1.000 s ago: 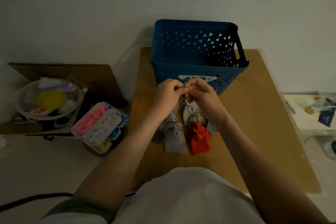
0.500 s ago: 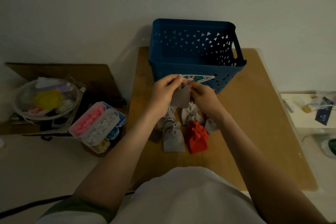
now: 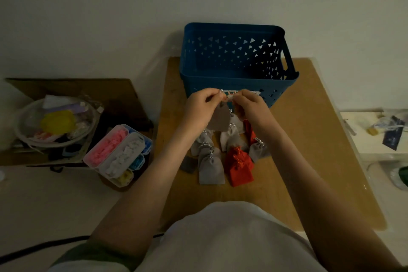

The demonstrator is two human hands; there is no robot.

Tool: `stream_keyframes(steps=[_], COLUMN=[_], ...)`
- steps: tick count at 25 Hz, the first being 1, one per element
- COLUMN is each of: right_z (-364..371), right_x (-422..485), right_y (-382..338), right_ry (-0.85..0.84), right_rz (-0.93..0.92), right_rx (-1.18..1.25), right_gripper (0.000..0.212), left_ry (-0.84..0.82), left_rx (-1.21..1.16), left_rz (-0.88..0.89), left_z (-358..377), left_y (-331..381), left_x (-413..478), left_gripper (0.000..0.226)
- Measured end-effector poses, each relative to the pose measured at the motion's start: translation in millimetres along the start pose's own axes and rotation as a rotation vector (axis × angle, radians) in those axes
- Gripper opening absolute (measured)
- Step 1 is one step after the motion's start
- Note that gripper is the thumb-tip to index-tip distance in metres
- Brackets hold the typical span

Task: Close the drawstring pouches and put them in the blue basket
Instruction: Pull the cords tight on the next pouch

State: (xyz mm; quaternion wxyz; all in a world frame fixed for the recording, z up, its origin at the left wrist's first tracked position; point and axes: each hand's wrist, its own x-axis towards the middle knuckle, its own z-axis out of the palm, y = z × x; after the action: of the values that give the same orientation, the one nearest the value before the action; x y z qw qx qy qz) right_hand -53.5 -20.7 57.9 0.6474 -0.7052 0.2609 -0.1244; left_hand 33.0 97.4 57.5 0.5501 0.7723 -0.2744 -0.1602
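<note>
A: Status on the pouches?

B: Closing one now. Left hand (image 3: pixel 202 106) is pinching the neck of a grey pouch (image 3: pixel 218 120), right hand (image 3: pixel 249 104) is pinching its cord (image 3: pixel 221 91) — fingertips of the two almost meeting. The pouch is hanging clear of the table (image 3: pixel 309 139), just in front of the near wall of the blue basket (image 3: pixel 276 90), at 12 o'clock from the pile.

A: Neck cinched?

B: Cannot tell, fingers are covering the mouth. I'm judging it mid-pull.

A: Then I'm advising this: pull the cord out toward 3 o'clock while the left hand is anchoring the neck, not the body. Steady tension, no jerking — the fabric should be gathering evenly, not bunching on one side.

B: Agreed. Also watching that the cord isn't slipping out of the pinch; it's looking thin.

A: After that?

B: Lifting over the near rim and dropping at 12 o'clock. Short hop, the basket is right there. The wall is hiding its floor, so I'm not counting what's inside.

A: Remaining stock?

B: Grey pouches (image 3: pixel 210 170) and red pouches (image 3: pixel 239 166) are lying at 6 o'clock from the hands, overlapping each other. Picking singly is going to matter, since the cords are looking tangle-prone.

A: Clutter?

B: Compartment box (image 3: pixel 97 164) is sitting at 9 o'clock, off the table. Not interfering.
</note>
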Motion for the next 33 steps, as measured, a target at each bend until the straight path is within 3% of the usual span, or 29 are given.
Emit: stream_keyframes(steps=[4,9,12,15,22,28,33], right_z=[-1.3,-2.9,-0.7,2.4,7.6,8.7,14.8], right_x=[-2.9,-3.5,-3.9,-6.2,-3.7,1.3,1.0], right_y=[-5.1,1.8,4.2,5.9,6.6,8.4,4.2], right_ry=[-0.126,-0.096,-0.012,0.006,0.018,0.047,0.044], right_rz=[-0.066,-0.258,-0.353,-0.417,-0.392,-0.396,-0.291], right_rx=[0.172,-0.243,-0.433,-0.443,-0.448,-0.467,-0.420], right_gripper=[0.020,0.010,0.007,0.008,0.030,0.016,0.010], left_ry=[0.117,0.022,0.002,0.051,0.062,0.038,0.183], left_rx=[0.184,0.331,0.272,0.078,0.123,0.338,0.341], left_rz=[0.099,0.132,0.063,-0.046,0.002,0.162,0.239], left_z=[5.3,5.9,6.1,5.8,6.1,7.8,5.9], left_y=[0.5,-0.3,-1.4,-0.4,-3.9,-0.5,-1.9], left_x=[-1.7,-0.5,-1.2,-2.6,-9.8,-16.3,-14.8], left_gripper=[0.019,0.022,0.023,0.015,0.017,0.022,0.012])
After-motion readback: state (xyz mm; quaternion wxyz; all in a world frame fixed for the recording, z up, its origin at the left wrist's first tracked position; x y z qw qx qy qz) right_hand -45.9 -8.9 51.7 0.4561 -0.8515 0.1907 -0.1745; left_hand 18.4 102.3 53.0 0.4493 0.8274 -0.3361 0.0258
